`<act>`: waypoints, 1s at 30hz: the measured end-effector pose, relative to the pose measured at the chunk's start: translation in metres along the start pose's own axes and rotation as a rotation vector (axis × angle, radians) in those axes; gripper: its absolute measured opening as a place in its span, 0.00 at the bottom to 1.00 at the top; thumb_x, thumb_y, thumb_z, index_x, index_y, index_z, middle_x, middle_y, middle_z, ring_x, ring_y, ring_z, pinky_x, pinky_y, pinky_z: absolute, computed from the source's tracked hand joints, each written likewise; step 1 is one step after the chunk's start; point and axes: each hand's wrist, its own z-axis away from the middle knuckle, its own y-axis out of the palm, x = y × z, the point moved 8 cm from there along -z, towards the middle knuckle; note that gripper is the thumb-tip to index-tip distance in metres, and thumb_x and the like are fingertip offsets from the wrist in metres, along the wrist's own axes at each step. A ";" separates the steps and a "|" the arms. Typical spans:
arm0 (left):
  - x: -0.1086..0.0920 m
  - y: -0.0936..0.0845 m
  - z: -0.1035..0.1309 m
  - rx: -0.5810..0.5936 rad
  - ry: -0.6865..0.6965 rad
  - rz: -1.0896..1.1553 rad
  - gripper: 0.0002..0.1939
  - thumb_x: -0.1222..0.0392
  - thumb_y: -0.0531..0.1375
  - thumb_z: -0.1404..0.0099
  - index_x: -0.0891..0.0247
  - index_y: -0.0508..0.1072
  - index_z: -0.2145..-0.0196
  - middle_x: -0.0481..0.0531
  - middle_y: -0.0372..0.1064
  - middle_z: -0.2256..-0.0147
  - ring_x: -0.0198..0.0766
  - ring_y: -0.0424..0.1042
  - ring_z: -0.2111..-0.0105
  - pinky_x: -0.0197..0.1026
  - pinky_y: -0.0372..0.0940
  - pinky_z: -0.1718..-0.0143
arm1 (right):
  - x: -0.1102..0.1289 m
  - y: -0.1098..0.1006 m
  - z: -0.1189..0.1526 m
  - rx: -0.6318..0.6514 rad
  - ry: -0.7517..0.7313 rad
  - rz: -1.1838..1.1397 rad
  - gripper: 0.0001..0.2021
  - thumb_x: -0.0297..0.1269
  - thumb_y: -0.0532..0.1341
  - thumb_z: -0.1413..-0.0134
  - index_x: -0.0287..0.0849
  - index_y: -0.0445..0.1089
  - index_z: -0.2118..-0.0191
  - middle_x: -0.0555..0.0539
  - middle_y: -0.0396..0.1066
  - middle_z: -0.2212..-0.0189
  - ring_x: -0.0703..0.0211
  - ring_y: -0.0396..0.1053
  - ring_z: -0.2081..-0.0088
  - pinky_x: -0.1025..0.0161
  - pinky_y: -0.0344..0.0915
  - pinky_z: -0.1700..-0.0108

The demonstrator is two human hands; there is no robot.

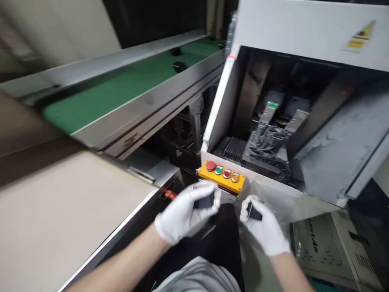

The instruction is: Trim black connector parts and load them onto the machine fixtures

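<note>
My left hand (189,211), in a white glove, is closed around a dark flat piece (204,201) just below the yellow button box. Gloved in white as well, my right hand (263,225) holds a smaller dark piece (255,212) between thumb and fingers, to the right of the box. The two hands are apart, over my lap. The yellow button box (221,176) has a red knob and several round buttons and sits on the front edge of a white machine (310,32). What the pieces are is too blurred to tell.
A green conveyor belt (121,87) carrying dark pieces (179,66) runs across the upper left. At the lower left lies a pale tabletop (79,215). The machine's open bay holds a dark mechanism (267,142). A cardboard box (325,247) stands at the lower right.
</note>
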 end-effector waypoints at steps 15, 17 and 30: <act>-0.195 0.256 -0.341 0.371 0.671 -0.556 0.08 0.62 0.70 0.44 0.65 0.73 0.71 0.51 0.72 0.72 0.38 0.73 0.69 0.40 0.67 0.64 | 0.398 -0.033 -0.226 -0.207 -0.929 0.626 0.10 0.29 0.71 0.46 0.39 0.71 0.74 0.49 0.76 0.79 0.61 0.74 0.74 0.61 0.71 0.65; -0.184 0.267 -0.356 0.498 0.616 -0.559 0.09 0.60 0.70 0.43 0.64 0.73 0.72 0.52 0.72 0.72 0.38 0.73 0.70 0.41 0.67 0.66 | 0.393 -0.037 -0.249 -0.155 -0.824 0.636 0.12 0.33 0.72 0.47 0.40 0.70 0.75 0.49 0.75 0.79 0.60 0.74 0.75 0.61 0.71 0.67; -0.174 0.264 -0.345 0.558 0.782 -0.559 0.11 0.59 0.70 0.43 0.62 0.71 0.70 0.48 0.71 0.75 0.40 0.71 0.76 0.44 0.65 0.69 | 0.368 -0.043 -0.254 -0.115 -0.780 0.538 0.16 0.50 0.68 0.43 0.46 0.65 0.69 0.55 0.71 0.77 0.64 0.70 0.76 0.62 0.69 0.70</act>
